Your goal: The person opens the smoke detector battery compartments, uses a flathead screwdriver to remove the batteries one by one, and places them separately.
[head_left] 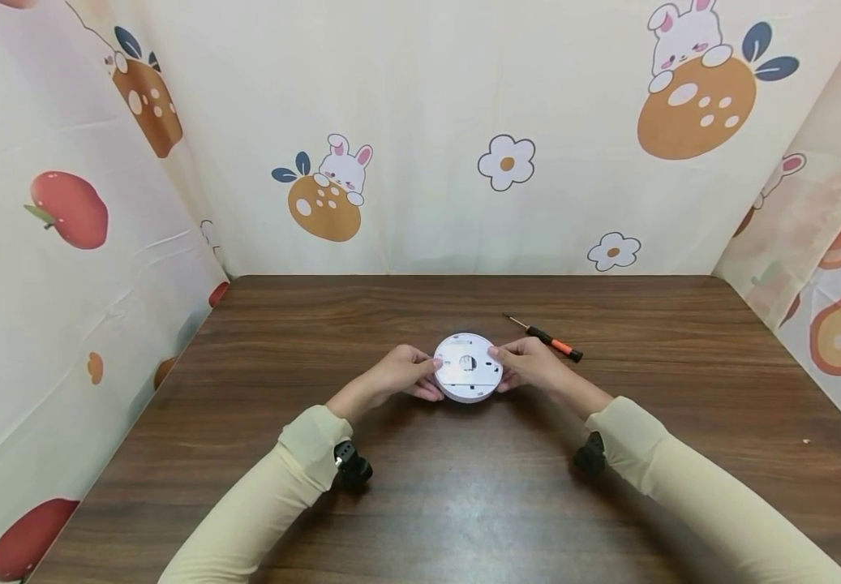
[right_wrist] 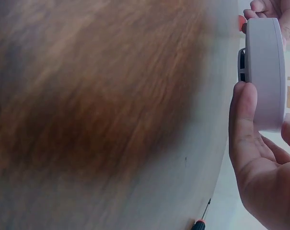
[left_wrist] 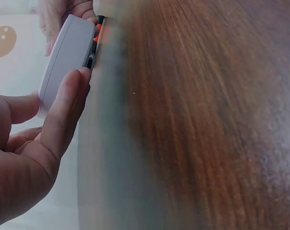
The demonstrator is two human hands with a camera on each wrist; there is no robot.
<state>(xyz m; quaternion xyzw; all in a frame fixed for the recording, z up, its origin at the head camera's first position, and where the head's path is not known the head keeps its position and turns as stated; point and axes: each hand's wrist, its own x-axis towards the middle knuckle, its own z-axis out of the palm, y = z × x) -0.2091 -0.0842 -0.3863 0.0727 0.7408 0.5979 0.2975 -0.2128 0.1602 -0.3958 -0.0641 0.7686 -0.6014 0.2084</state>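
Note:
A round white smoke detector [head_left: 468, 386] is held off the table between both hands, its flat back with slots and a central round label facing up. My left hand [head_left: 407, 371] grips its left edge, thumb on the back face and fingers beneath. On the opposite edge, my right hand [head_left: 533, 362] holds it the same way. From the side, the left wrist view shows the detector's smooth rim [left_wrist: 70, 55] with a dark vent opening on the underside. The right wrist view shows the right hand [right_wrist: 264, 158] pinching the rim from below and above.
Just beyond the right hand, a screwdriver [head_left: 555, 344] with a black and orange handle lies on the brown wooden table [head_left: 318, 316]. Patterned curtains [head_left: 427, 203] stand along the back and both sides. A tiny pale speck [head_left: 806, 441] sits on the table at right.

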